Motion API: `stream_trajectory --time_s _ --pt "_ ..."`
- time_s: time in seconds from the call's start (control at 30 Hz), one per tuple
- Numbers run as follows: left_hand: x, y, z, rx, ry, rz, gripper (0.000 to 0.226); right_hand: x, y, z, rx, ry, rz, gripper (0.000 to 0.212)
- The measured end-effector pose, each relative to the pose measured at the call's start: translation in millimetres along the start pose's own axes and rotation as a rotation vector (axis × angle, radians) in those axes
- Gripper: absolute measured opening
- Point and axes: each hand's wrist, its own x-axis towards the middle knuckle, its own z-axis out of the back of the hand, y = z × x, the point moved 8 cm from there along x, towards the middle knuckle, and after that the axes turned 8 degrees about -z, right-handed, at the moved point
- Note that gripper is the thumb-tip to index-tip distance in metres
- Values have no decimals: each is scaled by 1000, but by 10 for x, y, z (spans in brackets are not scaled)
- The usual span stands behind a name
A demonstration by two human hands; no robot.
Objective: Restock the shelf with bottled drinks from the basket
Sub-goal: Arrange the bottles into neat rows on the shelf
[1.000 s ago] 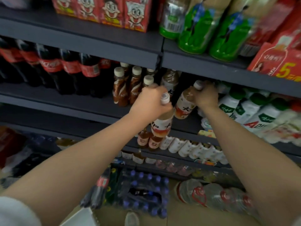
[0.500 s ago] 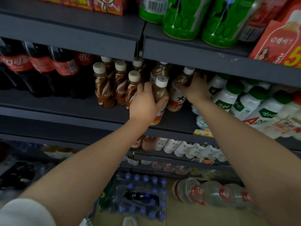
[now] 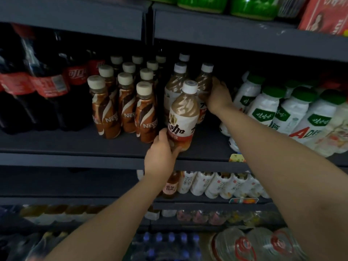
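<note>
A milk-tea bottle [image 3: 183, 115] with a white cap and a white and orange label stands upright at the front of the dark shelf [image 3: 116, 160]. My left hand [image 3: 162, 155] grips its base from below. Further back, my right hand [image 3: 219, 95] wraps around a second milk-tea bottle [image 3: 204, 81] of the same kind. A third like bottle [image 3: 174, 85] stands just left of that one. No basket shows in this view.
Several brown coffee bottles [image 3: 122, 102] stand left of the milk tea, with large cola bottles [image 3: 43, 83] beyond them. White green-capped bottles [image 3: 282, 112] lean at the right. Lower shelves hold more bottles [image 3: 216, 183]; water packs [image 3: 254, 245] lie on the floor.
My left hand has slid from the bottle's middle down to its base and set it upright on the shelf front. My right hand has pushed its bottle deeper. The camera has moved closer.
</note>
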Motion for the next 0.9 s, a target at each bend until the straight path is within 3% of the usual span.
stream_trajectory --time_s 0.1,0.2,0.27,0.33,0.4,0.6,0.77,0.83,0.9 --pt "-5 -11 -53 9 -26 39 64 -222 34 241 122 -100 55 32" --pt "85 -103 -168 18 1 70 58 -450 123 445 350 -46 118 30" --pt "191 -176 -276 40 38 73 47 -534 220 453 251 35 172 29" --pt "279 -234 -367 35 105 53 40 -546 247 408 79 49 191 46" --pt "296 -293 -387 -5 148 -17 41 -502 202 388 73 11 144 61" --pt "128 -331 128 -37 -10 -217 30 -401 180 321 10 -83 35 63" --pt "-99 13 585 3 -65 -165 32 -609 313 360 -128 -170 -20 70" --pt "-176 197 784 64 -102 -134 33 -834 602 350 -241 -269 102 61" --pt "-207 387 1004 113 -172 -75 35 -1032 1049 167 -224 -223 319 39"
